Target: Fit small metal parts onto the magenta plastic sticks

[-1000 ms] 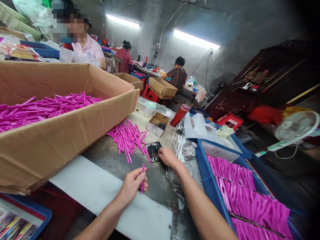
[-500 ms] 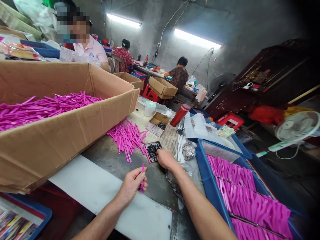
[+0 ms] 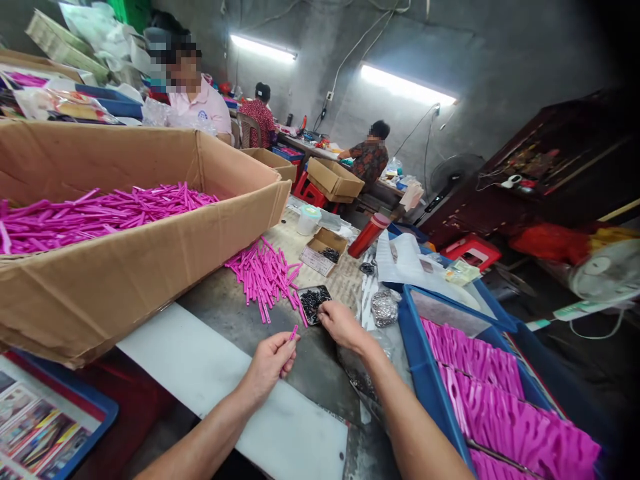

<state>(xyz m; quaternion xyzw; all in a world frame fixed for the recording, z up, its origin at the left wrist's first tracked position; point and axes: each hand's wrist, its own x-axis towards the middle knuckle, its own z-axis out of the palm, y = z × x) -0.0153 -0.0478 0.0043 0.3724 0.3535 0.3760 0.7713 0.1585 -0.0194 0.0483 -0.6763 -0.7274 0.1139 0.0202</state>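
My left hand (image 3: 273, 361) is closed around a narrow pink plastic strip (image 3: 294, 332) with small holes. Only the strip's upper end shows; the fingers cover the rest. My right hand (image 3: 341, 323) reaches to the near right edge of a small tray (image 3: 305, 319) of small black parts (image 3: 312, 298). Its fingers are pinched together, and whatever they may hold is too small to make out. Just left of the tray, a loose pile of the same pink strips (image 3: 263, 275) lies on the worktable (image 3: 320, 363).
A large cardboard box (image 3: 150, 257) of pink strips stands at left. On the right is a blue crate (image 3: 417, 373) with rows of pink pieces. Behind the tray are a small carton (image 3: 316, 259), a red flask (image 3: 369, 235) and a lidded tub (image 3: 309, 220). Several co-workers sit farther back.
The view has shifted slightly, so most things appear farther right. The strip in my left hand has tilted, and its lower end is now hidden. My right hand stays at the tray.
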